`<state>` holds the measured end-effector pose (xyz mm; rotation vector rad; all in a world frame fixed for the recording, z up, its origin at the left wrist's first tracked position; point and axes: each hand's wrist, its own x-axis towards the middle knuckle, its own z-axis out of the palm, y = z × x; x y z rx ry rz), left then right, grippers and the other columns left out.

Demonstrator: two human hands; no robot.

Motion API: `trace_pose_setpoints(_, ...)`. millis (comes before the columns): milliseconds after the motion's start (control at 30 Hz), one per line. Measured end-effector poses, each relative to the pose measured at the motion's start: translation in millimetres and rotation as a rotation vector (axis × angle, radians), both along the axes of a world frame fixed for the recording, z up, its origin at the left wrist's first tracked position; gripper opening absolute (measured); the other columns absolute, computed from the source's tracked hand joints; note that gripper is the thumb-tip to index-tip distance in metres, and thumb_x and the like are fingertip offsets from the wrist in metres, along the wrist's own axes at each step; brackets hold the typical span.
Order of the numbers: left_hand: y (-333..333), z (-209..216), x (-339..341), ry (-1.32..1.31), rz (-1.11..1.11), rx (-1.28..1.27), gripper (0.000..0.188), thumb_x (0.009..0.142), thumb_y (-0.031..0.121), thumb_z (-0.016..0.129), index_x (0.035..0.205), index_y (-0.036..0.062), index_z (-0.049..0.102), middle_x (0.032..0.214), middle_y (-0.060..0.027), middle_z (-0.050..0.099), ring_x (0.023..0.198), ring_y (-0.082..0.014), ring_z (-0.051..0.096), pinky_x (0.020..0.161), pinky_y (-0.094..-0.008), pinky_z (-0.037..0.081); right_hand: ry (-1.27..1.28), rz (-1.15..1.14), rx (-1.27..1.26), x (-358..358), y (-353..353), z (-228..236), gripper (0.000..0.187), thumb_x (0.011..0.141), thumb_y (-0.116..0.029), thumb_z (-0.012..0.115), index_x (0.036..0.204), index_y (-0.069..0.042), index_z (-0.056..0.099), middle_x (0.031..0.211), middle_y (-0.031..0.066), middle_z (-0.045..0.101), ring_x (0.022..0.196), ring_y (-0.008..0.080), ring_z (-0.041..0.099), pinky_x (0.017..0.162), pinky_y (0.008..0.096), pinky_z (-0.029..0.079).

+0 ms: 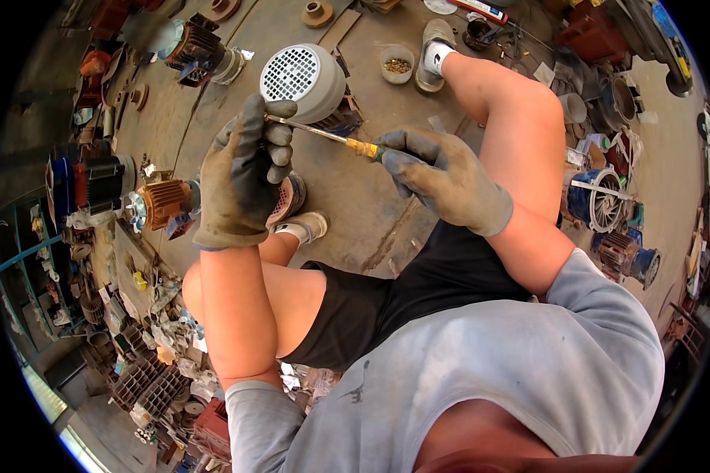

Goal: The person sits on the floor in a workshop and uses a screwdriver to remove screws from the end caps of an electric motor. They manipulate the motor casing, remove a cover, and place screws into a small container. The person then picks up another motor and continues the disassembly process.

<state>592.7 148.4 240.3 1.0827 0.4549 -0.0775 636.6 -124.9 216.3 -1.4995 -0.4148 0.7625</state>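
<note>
My right hand (450, 177), in a grey-and-tan work glove, grips the handle of a screwdriver (361, 147) with a yellow-and-dark handle. The metal shaft points left and slightly up. Its tip meets the fingers of my left hand (244, 169), gloved alike and held upright with fingers curled. Whatever those fingers pinch at the tip is too small to make out. Just beyond the shaft, a grey motor with a white-grilled round fan cover (304, 79) stands on the floor between my feet.
A translucent cup of small brass-coloured hardware (397, 65) stands by my right shoe (434, 55). Motors, including an orange-brown one (164, 203) and a blue-rimmed one (599, 199), lie on both sides. Scrap parts and a blue metal rack (28, 264) crowd the left.
</note>
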Motion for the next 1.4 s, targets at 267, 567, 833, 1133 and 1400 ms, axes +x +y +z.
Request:
trace_pose_setpoints(267, -7.0, 1.8, 2.1, -0.058, -0.016, 0.081, 0.041, 0.108, 0.035, 0.062, 0.118, -0.0030, 0.073, 0.081, -0.0017, 0.064, 0.066, -0.0085, 0.056, 0.053, -0.0215, 0.039, 0.010, -0.030, 0.015, -0.7, -7.2, -4.7, 0.034, 0.094, -0.014, 0.061, 0.123, 0.003, 0.067, 0.086, 0.0041, 0.065, 0.071, 0.0105, 0.060, 0.064, 0.0286, 0.050)
trace_pose_setpoints(567, -13.6, 2.4, -1.7, -0.088, -0.039, 0.182, 0.037, 0.108, 0.031, 0.063, 0.120, -0.0020, 0.073, 0.083, -0.0016, 0.066, 0.066, -0.0060, 0.055, 0.055, -0.0205, 0.041, -0.011, -0.060, 0.024, 0.0, -5.8, -17.5, 0.035, 0.092, -0.008, 0.063, 0.125, 0.003, 0.066, 0.087, 0.0053, 0.067, 0.072, 0.0121, 0.062, 0.067, 0.0292, 0.052)
trace_pose_setpoints(833, -15.9, 11.7, 20.7, 0.118, -0.203, 0.418, 0.039, 0.113, 0.033, 0.051, 0.131, 0.0039, 0.070, 0.081, 0.0034, 0.060, 0.065, -0.0037, 0.051, 0.057, -0.0187, 0.040, 0.031, -0.097, 0.079, -8.9, 10.5, -63.6, 0.040, 0.095, -0.008, 0.064, 0.134, -0.001, 0.062, 0.101, 0.0066, 0.070, 0.087, 0.0107, 0.063, 0.078, 0.0291, 0.053)
trace_pose_setpoints(1133, 105.1, -87.2, 51.7, 0.427, -0.066, 0.376, 0.078, 0.098, 0.070, 0.060, 0.127, -0.0026, 0.066, 0.070, 0.0069, 0.040, 0.059, -0.0072, 0.039, 0.052, -0.0218, 0.031, 0.043, -0.104, -0.066, -7.1, 17.3, -121.0, 0.034, 0.107, -0.019, 0.058, 0.138, -0.003, 0.060, 0.114, 0.0016, 0.068, 0.101, 0.0089, 0.058, 0.090, 0.0272, 0.049)
trace_pose_setpoints(1400, 99.6, -184.5, 88.4, 0.670, 0.018, -0.008, 0.075, 0.083, 0.088, 0.060, 0.098, 0.0149, 0.061, 0.065, 0.0056, 0.038, 0.056, -0.0095, 0.036, 0.049, -0.0238, 0.032, 0.550, -0.179, -0.134, -4.0, 25.9, -168.3, 0.032, 0.110, -0.020, 0.054, 0.139, -0.007, 0.060, 0.119, 0.0002, 0.068, 0.104, 0.0095, 0.061, 0.094, 0.0274, 0.051)
